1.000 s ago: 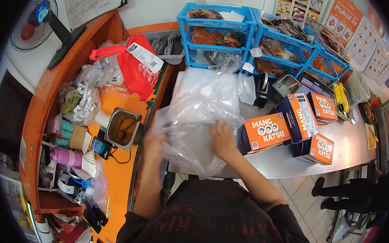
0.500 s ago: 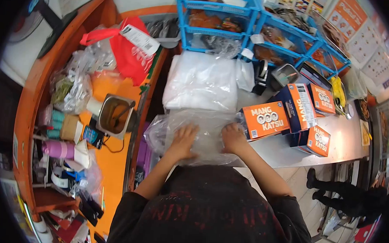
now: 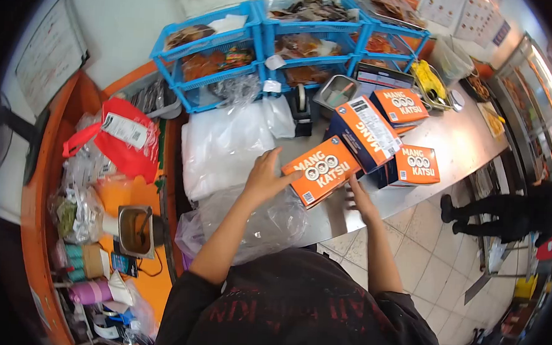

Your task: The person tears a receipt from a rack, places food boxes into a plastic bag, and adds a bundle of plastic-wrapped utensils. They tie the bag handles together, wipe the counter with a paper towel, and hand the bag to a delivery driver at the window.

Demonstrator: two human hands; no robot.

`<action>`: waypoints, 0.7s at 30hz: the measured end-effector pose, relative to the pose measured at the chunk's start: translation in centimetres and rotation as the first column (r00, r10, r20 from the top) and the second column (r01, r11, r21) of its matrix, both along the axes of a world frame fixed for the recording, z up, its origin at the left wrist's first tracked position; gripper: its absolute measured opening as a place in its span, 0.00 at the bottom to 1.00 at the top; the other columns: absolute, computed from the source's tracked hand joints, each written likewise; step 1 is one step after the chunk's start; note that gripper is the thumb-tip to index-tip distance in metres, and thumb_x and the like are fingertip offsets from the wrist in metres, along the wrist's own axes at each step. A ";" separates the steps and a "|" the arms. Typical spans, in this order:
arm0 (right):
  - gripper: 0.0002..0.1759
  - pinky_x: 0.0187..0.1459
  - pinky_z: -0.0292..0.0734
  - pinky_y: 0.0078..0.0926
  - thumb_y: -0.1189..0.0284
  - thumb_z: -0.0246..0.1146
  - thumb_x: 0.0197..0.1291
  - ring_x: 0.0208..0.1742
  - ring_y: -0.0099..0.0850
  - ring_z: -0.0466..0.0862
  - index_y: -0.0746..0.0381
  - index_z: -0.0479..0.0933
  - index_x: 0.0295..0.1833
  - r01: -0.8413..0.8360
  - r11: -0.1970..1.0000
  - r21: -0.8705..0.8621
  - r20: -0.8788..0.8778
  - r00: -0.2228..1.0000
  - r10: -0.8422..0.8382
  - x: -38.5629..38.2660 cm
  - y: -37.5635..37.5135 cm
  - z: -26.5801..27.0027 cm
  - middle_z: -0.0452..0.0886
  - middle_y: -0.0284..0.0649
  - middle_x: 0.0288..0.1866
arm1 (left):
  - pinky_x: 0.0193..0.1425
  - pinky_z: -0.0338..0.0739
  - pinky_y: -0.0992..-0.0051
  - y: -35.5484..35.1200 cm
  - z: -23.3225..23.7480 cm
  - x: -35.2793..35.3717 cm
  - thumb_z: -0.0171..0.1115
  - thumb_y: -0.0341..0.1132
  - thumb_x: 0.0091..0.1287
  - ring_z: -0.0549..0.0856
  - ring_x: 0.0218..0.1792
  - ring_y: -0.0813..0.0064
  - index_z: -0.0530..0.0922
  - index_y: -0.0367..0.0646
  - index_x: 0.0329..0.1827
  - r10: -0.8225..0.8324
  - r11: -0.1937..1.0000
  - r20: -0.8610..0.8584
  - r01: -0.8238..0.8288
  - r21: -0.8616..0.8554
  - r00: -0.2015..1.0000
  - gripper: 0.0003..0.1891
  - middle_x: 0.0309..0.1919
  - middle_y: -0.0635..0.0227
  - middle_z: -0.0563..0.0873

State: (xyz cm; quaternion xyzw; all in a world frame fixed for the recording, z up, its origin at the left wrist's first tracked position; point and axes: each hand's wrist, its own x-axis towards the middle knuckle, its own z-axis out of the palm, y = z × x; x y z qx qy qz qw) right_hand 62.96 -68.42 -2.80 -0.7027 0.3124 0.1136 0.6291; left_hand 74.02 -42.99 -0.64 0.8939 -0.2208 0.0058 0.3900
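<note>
Orange and navy, the nearest Mang Katsu box (image 3: pixel 323 169) sits on the steel counter (image 3: pixel 468 142), squarely between the two hands! On its left, the left hand (image 3: pixel 266 181) is spread wide, thumb laid over the printed face, fingers stretched out by the box's left end; how firm that contact is, I cannot tell. Over on the other side, the right hand (image 3: pixel 363 205) has its fingers loosely parted, right by the box's lower right edge, and whether they touch it is hard to tell. Three more boxes crowd in to the right: a tilted box (image 3: pixel 365 136) just beside it, a rear box (image 3: pixel 399 107), a right-hand box (image 3: pixel 417 164). Down by the left forearm lies a crumpled clear bag (image 3: pixel 273 222), with the white plastic stack (image 3: pixel 227 148) beyond it. Behind the boxes stands the black tape dispenser (image 3: pixel 301 114), near the blue trays (image 3: pixel 267 34).
</note>
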 end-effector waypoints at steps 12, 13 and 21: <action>0.45 0.55 0.65 0.34 0.52 0.63 0.49 0.56 0.36 0.68 0.68 0.55 0.64 0.182 0.963 0.199 0.235 0.945 -0.228 -7.0 2.7 -0.6 0.67 0.47 0.54 | 0.55 0.72 0.76 -3.1 1.2 3.0 0.76 0.38 0.47 0.80 0.47 0.76 0.73 0.35 0.57 -0.504 0.804 -0.745 0.551 -0.221 0.436 0.34 0.47 0.63 0.82; 0.43 0.56 0.65 0.34 0.52 0.63 0.50 0.57 0.36 0.68 0.68 0.57 0.63 0.116 0.989 0.095 0.238 0.962 -0.136 -8.4 2.4 -0.3 0.68 0.46 0.53 | 0.55 0.72 0.76 -3.8 1.0 2.7 0.76 0.38 0.47 0.80 0.47 0.76 0.73 0.35 0.57 -0.507 0.801 -0.747 0.555 -0.224 0.431 0.34 0.47 0.63 0.82; 0.40 0.58 0.67 0.35 0.52 0.62 0.55 0.60 0.39 0.68 0.66 0.53 0.61 0.262 0.880 0.396 0.242 0.895 -0.375 -13.5 -1.0 -4.0 0.64 0.50 0.59 | 0.53 0.73 0.74 -10.5 0.9 -2.1 0.71 0.41 0.51 0.80 0.46 0.75 0.76 0.35 0.51 -0.583 0.812 -0.187 0.575 -0.100 0.790 0.27 0.44 0.59 0.83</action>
